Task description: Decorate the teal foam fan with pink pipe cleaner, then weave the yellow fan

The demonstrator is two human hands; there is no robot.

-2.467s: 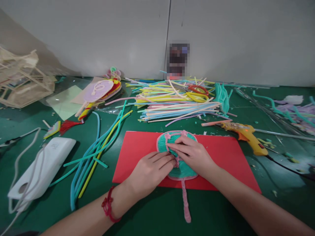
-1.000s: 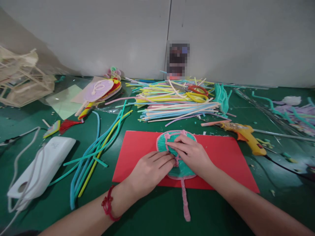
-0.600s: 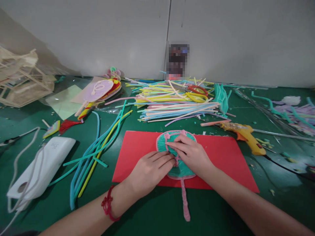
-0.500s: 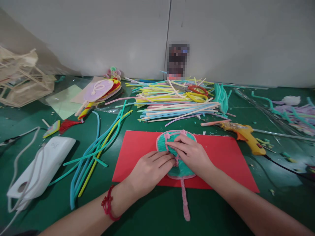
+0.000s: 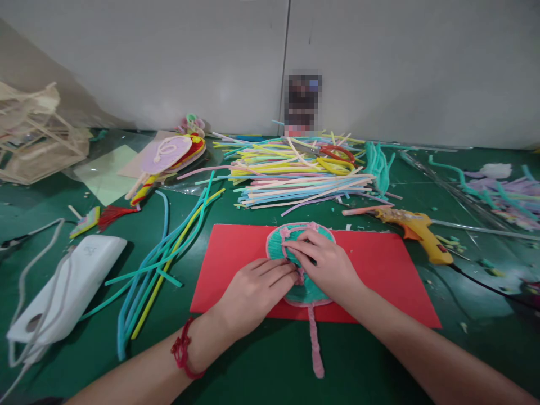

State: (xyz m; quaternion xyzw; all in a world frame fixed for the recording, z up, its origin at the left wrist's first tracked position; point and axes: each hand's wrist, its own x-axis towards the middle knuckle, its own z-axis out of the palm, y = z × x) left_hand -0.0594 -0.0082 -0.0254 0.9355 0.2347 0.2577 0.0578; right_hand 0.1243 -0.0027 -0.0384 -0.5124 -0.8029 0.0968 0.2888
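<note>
A round teal pipe-cleaner fan with a pink rim and a pink twisted handle lies on a red sheet. My left hand lies flat on the fan's lower left part, fingers stretched out. My right hand rests on the fan's middle. Its fingers lie flat and press a pink cord that runs down the fan's face. Both hands touch each other over the fan and hide most of it. A red string bracelet is on my left wrist.
A big pile of coloured pipe cleaners lies behind the red sheet. A yellow glue gun is at the right, long loose pipe cleaners and a white device at the left. Finished fans and a wooden frame stand further back left.
Both hands stay pressed on the fan in the same pose. Only the view has shifted slightly.
</note>
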